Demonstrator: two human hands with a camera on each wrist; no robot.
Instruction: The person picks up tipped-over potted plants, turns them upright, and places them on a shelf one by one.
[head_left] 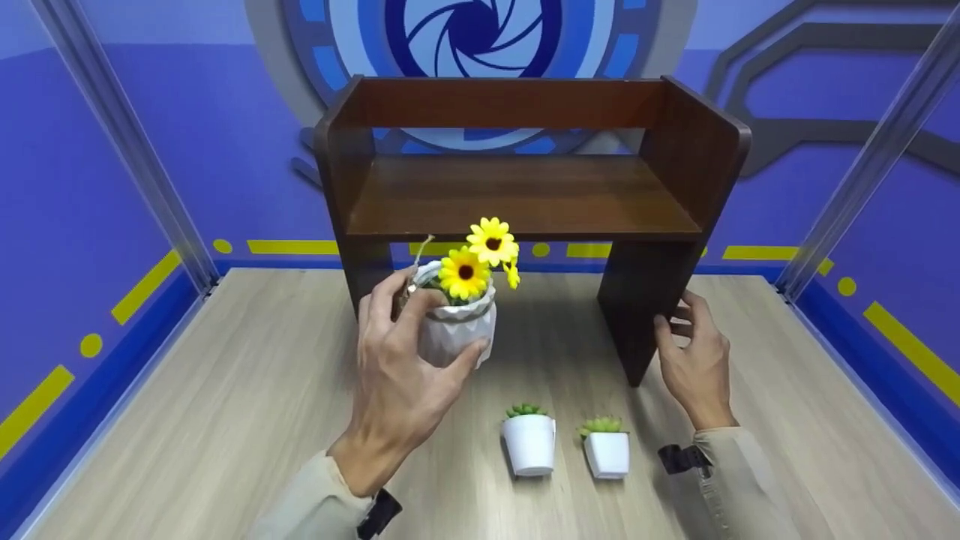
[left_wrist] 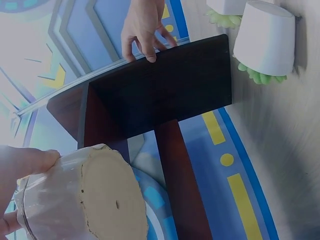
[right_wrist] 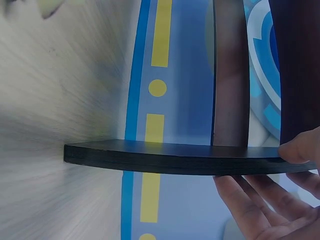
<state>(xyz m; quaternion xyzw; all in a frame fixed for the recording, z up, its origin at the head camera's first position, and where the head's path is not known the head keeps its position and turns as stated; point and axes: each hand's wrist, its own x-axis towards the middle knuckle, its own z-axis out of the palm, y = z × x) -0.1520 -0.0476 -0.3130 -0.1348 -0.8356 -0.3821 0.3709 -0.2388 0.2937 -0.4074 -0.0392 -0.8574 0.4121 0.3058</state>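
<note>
left hand [head_left: 401, 360] grips pot [head_left: 454, 326] aloft; right hand [head_left: 694, 352] pinches shelf [head_left: 525, 199] leg. keep pot upright, shelf steady.

Left hand [head_left: 401, 360] covering the near side of the white vase [head_left: 457, 326], right hand [head_left: 694, 352] fingers partly hidden behind the shelf [head_left: 525, 195] leg, surface [right_wrist: 55, 125] motion-blurred in the right wrist view, both forearms cut off by the bottom edge.
</note>
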